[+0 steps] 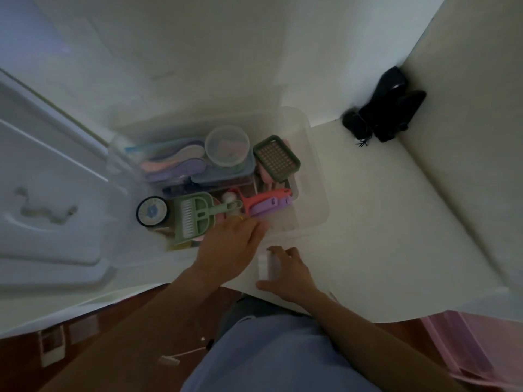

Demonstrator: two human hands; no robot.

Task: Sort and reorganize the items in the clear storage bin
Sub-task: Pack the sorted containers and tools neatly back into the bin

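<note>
The clear storage bin (314, 176) sits on a white table, full of small items. Inside are a round clear tub (227, 145), a green grater-like tray (276, 159), a green mini dustpan with brush (194, 216), a coral and purple tool (268, 203), a round black-rimmed dial (153, 212) and a flat case of pastel pieces (175, 162). My left hand (229, 247) reaches over the bin's near edge, fingers spread, beside the dustpan handle. My right hand (288, 273) rests on the table just in front of the bin, curled around a small white block (267, 264).
The bin's clear lid (51, 222) lies to the left. A black object (385, 111) stands in the far right corner by the wall. A pink container (475, 352) shows at the lower right, beyond the table's near edge (283, 301).
</note>
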